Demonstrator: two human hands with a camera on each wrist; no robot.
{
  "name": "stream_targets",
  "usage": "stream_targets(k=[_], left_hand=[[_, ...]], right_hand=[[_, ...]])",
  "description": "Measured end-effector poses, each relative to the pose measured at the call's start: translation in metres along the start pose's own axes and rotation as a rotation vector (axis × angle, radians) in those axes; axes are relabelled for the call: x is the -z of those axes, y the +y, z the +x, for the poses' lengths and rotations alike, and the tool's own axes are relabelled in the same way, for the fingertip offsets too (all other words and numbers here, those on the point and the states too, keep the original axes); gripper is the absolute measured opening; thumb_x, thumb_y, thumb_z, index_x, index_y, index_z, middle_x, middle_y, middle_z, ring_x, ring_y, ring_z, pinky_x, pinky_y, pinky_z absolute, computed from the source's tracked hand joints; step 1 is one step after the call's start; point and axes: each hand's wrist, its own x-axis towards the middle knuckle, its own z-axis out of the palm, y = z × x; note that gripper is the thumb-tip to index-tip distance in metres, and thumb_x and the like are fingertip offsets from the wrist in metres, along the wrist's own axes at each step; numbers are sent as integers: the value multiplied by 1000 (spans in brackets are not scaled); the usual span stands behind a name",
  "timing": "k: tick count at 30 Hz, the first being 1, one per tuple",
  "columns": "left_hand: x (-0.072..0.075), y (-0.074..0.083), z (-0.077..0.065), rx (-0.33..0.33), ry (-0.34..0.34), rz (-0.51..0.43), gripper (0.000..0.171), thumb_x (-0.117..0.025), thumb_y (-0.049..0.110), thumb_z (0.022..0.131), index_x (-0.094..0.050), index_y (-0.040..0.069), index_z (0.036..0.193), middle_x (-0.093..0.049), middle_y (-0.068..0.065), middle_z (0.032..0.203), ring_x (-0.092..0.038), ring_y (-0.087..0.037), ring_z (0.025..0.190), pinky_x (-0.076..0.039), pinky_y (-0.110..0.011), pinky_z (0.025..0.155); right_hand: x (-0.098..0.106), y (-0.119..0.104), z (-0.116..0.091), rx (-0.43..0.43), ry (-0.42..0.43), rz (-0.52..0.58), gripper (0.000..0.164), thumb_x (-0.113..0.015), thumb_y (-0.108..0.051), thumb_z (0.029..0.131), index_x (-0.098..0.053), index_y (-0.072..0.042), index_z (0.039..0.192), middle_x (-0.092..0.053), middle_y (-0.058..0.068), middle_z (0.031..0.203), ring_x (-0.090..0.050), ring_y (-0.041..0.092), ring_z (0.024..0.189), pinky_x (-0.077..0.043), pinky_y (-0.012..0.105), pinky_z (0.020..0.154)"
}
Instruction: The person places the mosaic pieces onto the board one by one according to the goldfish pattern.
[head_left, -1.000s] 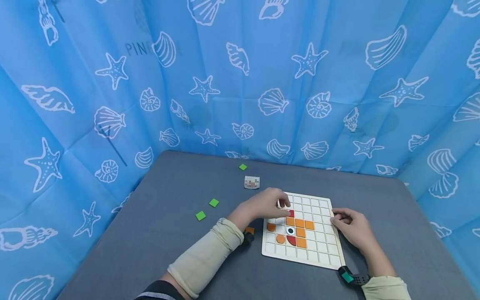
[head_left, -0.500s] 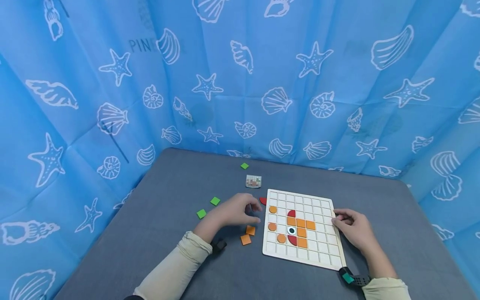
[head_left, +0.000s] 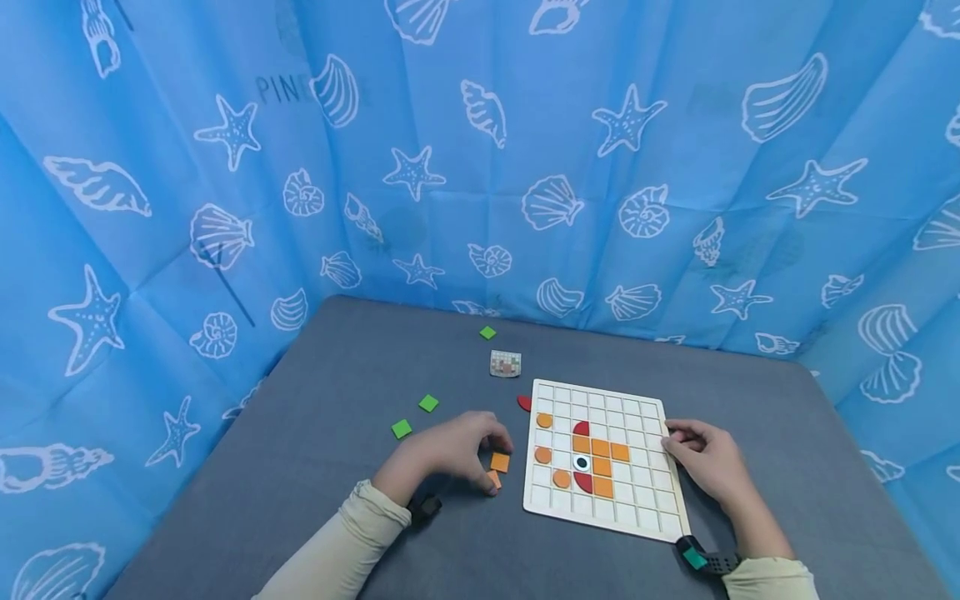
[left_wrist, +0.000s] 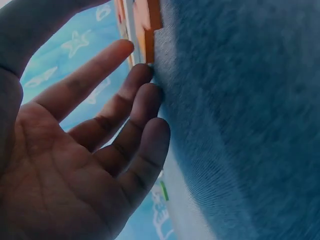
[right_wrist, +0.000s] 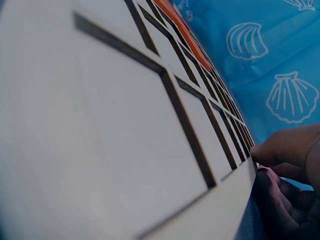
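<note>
My left hand (head_left: 459, 450) hovers low over two square orange tiles (head_left: 500, 462), its thumb and fingers spread around them. The nearer tile is partly covered by the thumb. In the left wrist view the fingers (left_wrist: 145, 140) bend loosely beside the orange tiles (left_wrist: 146, 27), with no tile visibly gripped. My right hand (head_left: 705, 454) holds the right edge of a white gridded board (head_left: 645, 500). Its thumb (right_wrist: 280, 147) lies on the board's rim in the right wrist view, other fingers curled beside the edge. Orange squares (head_left: 602, 467), orange discs (head_left: 562, 478), red quarter-round pieces (head_left: 582, 482) and an eye piece (head_left: 582, 462) sit in the grid.
A red piece (head_left: 524, 402) lies against the board's left edge. Green tiles (head_left: 402, 428) are scattered to the left and at the back. A small picture card (head_left: 506, 363) lies behind the board. A blue shell-patterned curtain (head_left: 480, 167) surrounds the grey table (head_left: 360, 358).
My left hand has withdrawn leftward from above the board, uncovering the far orange disc and red piece, then lowered toward the loose orange tiles. My right hand stays at the board's edge.
</note>
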Motion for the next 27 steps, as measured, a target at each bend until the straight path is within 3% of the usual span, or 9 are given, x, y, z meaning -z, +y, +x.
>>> stream_targets(k=[13, 27], left_hand=[[2, -1, -1, 24, -35, 47, 43, -94, 20, 80, -76, 18, 119, -62, 8, 108, -58, -8, 97, -52, -25, 86], [3, 2, -2, 8, 11, 88, 39, -91, 16, 81, -76, 13, 117, -63, 1, 107, -59, -15, 96, -50, -25, 83]], right_hand=[[0, 0, -1, 12, 2, 4, 42, -69, -19, 101, -66, 5, 136, -69, 13, 107, -57, 12, 84, -46, 23, 66], [0, -1, 1, -2, 6, 12, 42, -69, -18, 101, -65, 6, 136, -68, 13, 108, -57, 13, 85, -46, 23, 65]])
